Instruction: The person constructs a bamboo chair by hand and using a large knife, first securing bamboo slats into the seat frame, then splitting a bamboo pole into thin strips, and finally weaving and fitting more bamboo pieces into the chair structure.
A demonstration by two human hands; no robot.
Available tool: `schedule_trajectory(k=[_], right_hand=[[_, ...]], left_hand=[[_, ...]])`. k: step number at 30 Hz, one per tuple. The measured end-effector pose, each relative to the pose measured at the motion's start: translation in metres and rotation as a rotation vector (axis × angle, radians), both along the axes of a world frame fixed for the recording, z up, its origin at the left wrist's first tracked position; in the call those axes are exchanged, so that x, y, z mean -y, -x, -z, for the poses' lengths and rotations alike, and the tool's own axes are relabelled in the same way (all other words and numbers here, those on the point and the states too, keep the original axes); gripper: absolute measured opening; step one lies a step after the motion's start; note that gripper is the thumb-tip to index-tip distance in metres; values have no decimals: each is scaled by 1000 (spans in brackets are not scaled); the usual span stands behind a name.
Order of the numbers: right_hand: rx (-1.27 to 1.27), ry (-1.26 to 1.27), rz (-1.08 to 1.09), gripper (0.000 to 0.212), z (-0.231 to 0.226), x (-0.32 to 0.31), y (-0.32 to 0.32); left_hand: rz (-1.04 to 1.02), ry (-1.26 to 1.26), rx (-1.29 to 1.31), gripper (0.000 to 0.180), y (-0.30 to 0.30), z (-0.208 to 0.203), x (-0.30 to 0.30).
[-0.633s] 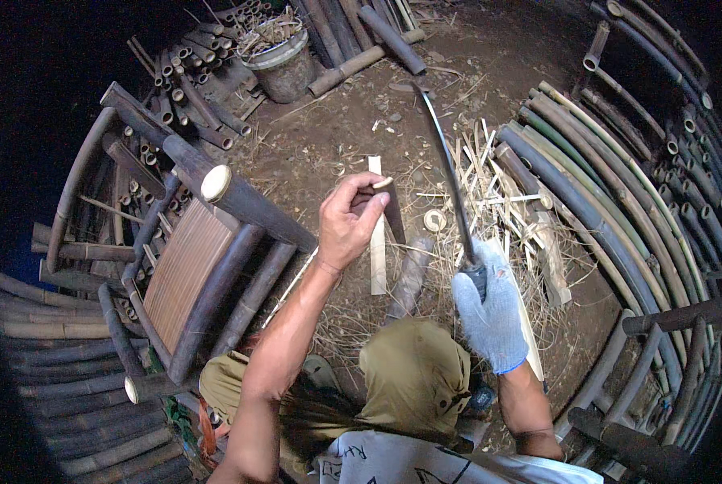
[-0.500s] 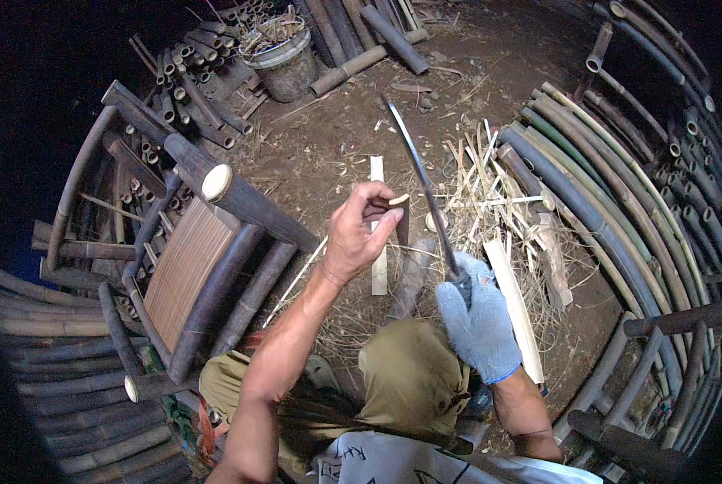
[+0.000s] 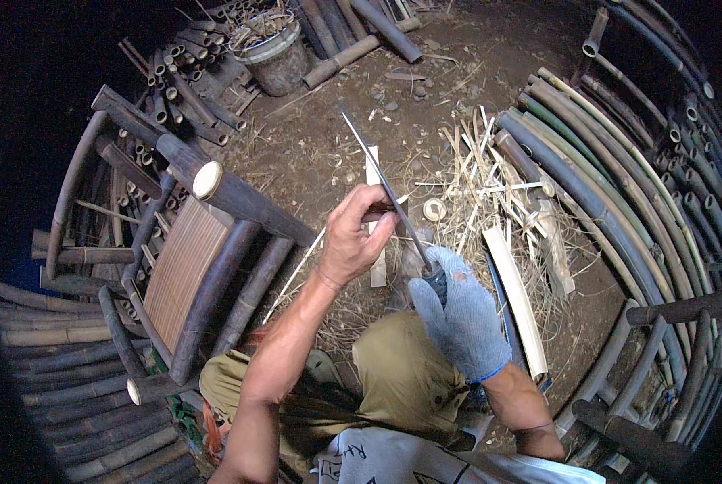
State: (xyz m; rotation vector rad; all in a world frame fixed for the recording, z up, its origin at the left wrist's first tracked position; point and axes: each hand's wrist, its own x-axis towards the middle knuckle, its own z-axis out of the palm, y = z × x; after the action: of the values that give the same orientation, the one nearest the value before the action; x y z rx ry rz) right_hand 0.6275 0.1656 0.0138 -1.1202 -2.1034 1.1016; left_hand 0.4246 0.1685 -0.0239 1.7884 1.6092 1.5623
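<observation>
While the long knife blade [image 3: 381,181] slants up and away from the gloved fist, everything else is placed from it.

Blade: thin and straight, its tip over bare dirt; its lower end disappears into the glove, so the handle is hardly visible.
Right hand [image 3: 462,319]: in a grey knit glove, clenched around the knife's dark handle just below the blade.
Left hand [image 3: 359,234]: bare, just left of the blade, fingers pinched on a small dark piece; what that piece is cannot be made out.
Pale bamboo slat [image 3: 375,214]: on the ground under the blade, partly covered by the left hand.
Shavings and split strips [image 3: 478,173]: heaped right of the blade.
Bamboo chair frame [image 3: 204,266]: left of the blade, lying on its side.
Bucket [image 3: 276,56]: far beyond the blade tip, contents unclear.
Curved bamboo poles [image 3: 619,202]: right of the blade, cut off at the dark rim.
</observation>
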Motion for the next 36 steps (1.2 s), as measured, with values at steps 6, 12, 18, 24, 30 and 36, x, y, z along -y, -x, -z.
schedule_trajectory(k=[6, 12, 18, 24, 30, 36], right_hand=[[33, 8, -22, 27, 4, 0, 2], [194, 182, -34, 30, -9, -9, -4], [166, 59, -31, 32, -15, 2, -3], [155, 9, -19, 35, 12, -11, 3], [256, 22, 14, 33, 2, -41, 12], [281, 1, -21, 38, 5, -46, 25]], left_hand=[[-29, 17, -55, 24, 2, -4, 3], [-202, 371, -442, 31, 7, -56, 10], [-112, -495, -660, 24, -18, -168, -23], [131, 300, -862, 50, -24, -52, -86], [172, 353, -940, 62, -10, -63, -113], [-10, 265, -882, 62, 5, -48, -122]])
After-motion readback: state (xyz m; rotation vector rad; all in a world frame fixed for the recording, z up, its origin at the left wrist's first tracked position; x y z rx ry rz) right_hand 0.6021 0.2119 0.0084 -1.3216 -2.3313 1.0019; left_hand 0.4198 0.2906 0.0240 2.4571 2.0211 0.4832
